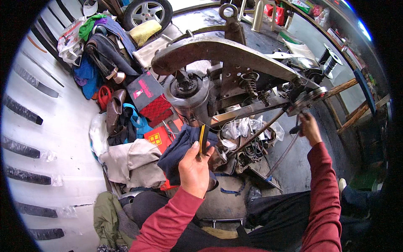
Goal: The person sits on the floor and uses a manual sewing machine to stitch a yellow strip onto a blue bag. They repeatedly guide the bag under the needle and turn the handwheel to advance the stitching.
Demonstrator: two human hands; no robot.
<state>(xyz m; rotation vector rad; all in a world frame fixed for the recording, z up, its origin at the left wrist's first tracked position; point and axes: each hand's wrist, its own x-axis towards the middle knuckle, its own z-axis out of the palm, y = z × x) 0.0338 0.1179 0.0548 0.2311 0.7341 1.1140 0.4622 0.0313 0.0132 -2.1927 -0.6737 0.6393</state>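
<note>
At the front edge of the machine cylinder [189, 103], left hand [195, 170] pinches a yellow-and-black strip [203, 140]: probably light, bendy, best held flat at its lower end. Right hand [310, 128] curls by the handwheel [307, 101], exact grip unclear. Machine arm [218, 50] behind, car tire [147, 12] farthest.
</note>
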